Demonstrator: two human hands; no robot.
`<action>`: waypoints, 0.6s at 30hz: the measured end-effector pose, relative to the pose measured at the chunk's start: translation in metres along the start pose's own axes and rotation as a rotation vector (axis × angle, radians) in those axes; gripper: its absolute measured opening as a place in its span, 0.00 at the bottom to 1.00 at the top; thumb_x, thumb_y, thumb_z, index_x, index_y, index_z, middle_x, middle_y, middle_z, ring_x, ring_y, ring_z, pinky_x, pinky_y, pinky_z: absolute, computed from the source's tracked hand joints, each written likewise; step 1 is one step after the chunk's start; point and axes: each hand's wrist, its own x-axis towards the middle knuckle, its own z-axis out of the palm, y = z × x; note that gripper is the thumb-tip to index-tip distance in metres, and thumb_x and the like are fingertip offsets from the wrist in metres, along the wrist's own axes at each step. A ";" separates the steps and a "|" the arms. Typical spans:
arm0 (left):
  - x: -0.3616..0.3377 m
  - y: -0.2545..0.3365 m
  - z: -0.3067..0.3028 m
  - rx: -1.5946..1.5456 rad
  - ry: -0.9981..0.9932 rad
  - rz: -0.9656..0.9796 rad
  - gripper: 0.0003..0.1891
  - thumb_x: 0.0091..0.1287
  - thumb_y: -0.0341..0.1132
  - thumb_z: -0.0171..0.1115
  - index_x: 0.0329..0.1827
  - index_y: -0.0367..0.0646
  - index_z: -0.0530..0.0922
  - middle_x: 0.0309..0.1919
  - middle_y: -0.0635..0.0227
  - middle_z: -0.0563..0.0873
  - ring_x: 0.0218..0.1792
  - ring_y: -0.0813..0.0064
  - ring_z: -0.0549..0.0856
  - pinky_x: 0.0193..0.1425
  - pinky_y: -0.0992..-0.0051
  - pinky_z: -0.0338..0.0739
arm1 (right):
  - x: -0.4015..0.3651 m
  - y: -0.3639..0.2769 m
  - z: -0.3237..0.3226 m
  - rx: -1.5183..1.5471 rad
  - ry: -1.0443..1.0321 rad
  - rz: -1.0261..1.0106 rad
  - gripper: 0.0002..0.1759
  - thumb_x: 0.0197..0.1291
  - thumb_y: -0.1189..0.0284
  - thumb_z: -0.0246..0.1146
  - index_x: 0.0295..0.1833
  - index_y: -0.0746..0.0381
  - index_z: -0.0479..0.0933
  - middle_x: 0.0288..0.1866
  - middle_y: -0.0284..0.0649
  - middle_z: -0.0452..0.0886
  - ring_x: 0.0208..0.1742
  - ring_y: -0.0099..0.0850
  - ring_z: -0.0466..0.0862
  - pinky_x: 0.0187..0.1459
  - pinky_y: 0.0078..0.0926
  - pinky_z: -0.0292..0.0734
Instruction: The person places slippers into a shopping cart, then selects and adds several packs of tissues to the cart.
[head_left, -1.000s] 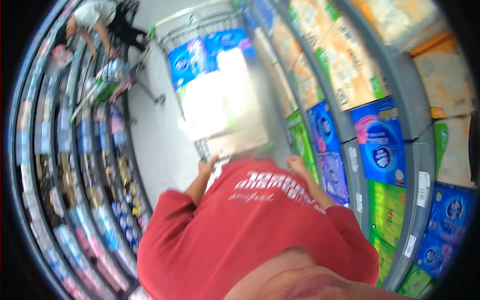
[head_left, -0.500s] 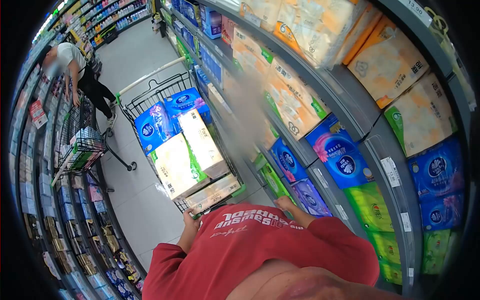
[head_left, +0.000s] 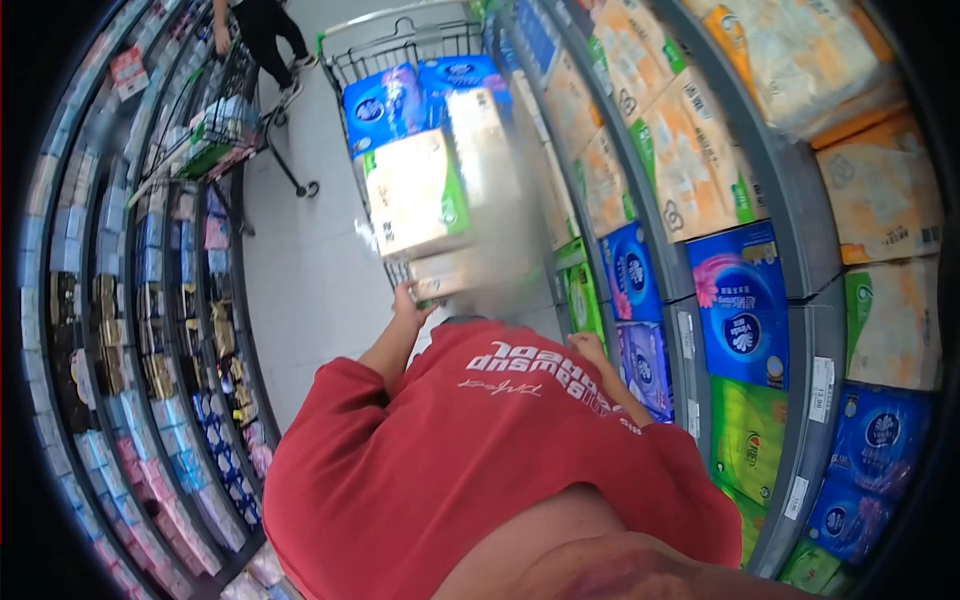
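My left hand (head_left: 407, 303) is closed on the near left corner of a wire shopping cart (head_left: 362, 205), beside a pack lying at that end. In the cart are blue Vinda tissue packs (head_left: 378, 108), a cream-and-green tissue pack (head_left: 412, 190) and a taller cream pack (head_left: 478, 125). A blurred patch hides the cart's right side. My right hand (head_left: 584, 346) hangs to the right of my red shirt, near the lower shelf packs, its fingers partly hidden.
A shelf on the right holds orange-and-cream packs (head_left: 690, 150), blue packs (head_left: 738, 300) and green packs (head_left: 748, 435). Ahead on the left, a person in dark trousers (head_left: 265, 38) stands beside another cart (head_left: 215, 130). Packed shelves (head_left: 140, 330) line the left. Pale floor (head_left: 300, 260) lies between.
The view has tilted and shifted, so the loaded cart appears higher and further right. The other person is now partly cut off at the top. My left hand stays at the cart's near end.
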 end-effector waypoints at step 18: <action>0.004 0.072 0.053 0.097 -0.311 -0.043 0.30 0.58 0.43 0.59 0.61 0.39 0.64 0.60 0.46 0.67 0.56 0.50 0.74 0.61 0.57 0.70 | -0.006 0.004 0.021 -0.148 0.018 0.064 0.14 0.56 0.65 0.62 0.32 0.67 0.78 0.25 0.39 0.79 0.24 0.29 0.80 0.25 0.26 0.73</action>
